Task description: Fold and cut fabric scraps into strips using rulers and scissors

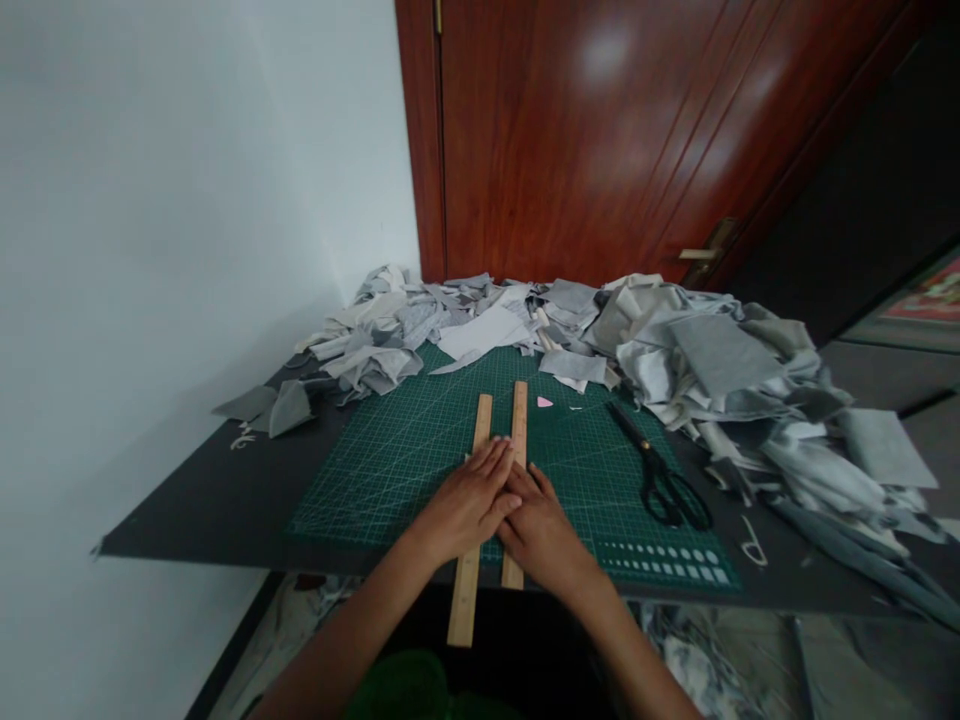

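Note:
My left hand (471,503) lies flat over a wooden ruler (465,595), fingers stretched out toward the right. Its fingertips meet my right hand (541,530), which rests on a second wooden ruler (520,415) with its fingers extended. Part of the right hand's fingers is hidden near the left hand. Both rulers point away from me, a narrow gap between them, on a green cutting mat (405,450). The left ruler's near end juts past the table edge. Whatever lies under my palms is hidden.
Black-handled scissors (660,480) lie on the mat's right side. A pink chalk piece (544,402) sits beyond the rulers. Heaps of grey fabric scraps (720,350) line the back and right of the dark table (202,500). A wooden door (555,140) stands behind.

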Available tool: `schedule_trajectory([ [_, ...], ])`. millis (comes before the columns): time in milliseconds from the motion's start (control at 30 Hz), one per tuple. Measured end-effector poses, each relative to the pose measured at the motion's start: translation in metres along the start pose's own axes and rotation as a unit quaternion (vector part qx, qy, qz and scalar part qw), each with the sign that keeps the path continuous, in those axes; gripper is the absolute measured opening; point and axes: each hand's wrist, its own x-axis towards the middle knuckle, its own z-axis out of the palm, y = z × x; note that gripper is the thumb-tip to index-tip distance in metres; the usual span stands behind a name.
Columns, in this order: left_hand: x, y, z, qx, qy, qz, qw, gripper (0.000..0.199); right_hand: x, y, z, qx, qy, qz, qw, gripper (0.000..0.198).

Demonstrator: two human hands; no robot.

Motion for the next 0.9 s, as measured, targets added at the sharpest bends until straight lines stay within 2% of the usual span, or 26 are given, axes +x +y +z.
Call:
schedule_trajectory([
  [100, -0.001, -0.003, 0.001, -0.003, -0.040, 0.005, 0.999, 0.075, 0.001, 0.001, -0.001, 0.008, -0.003, -0.009, 1.000, 0.065],
  [267, -0.003, -0.004, 0.001, -0.005, -0.035, 0.034, 0.999, 0.090, -0.003, 0.006, -0.008, 0.062, -0.033, -0.033, 0.997, 0.068],
  [400, -0.003, -0.003, -0.002, 0.003, -0.032, 0.050, 0.998, 0.099, -0.011, 0.015, -0.022, 0.122, -0.026, -0.037, 0.991, 0.074],
  [533, -0.001, -0.001, -0.003, 0.026, -0.041, 0.031, 0.998, 0.084, -0.019, 0.022, -0.044, 0.084, -0.004, 0.029, 0.996, 0.048],
  [633, 0.001, 0.000, -0.003, 0.033, -0.040, 0.028, 0.998, 0.071, -0.022, 0.021, -0.055, 0.034, -0.036, 0.065, 0.997, 0.048],
  [700, 0.001, 0.000, -0.002, 0.035, -0.041, 0.025, 0.998, 0.066, -0.022, 0.016, -0.056, 0.023, -0.067, 0.067, 0.995, 0.049],
  [833, 0.001, -0.001, 0.001, 0.044, -0.036, 0.017, 0.998, 0.063, -0.020, 0.007, -0.051, -0.004, -0.107, 0.079, 0.991, 0.021],
  [900, 0.002, -0.002, 0.002, 0.043, -0.031, 0.020, 0.998, 0.064, -0.021, 0.003, -0.050, -0.010, -0.113, 0.096, 0.989, 0.016],
])
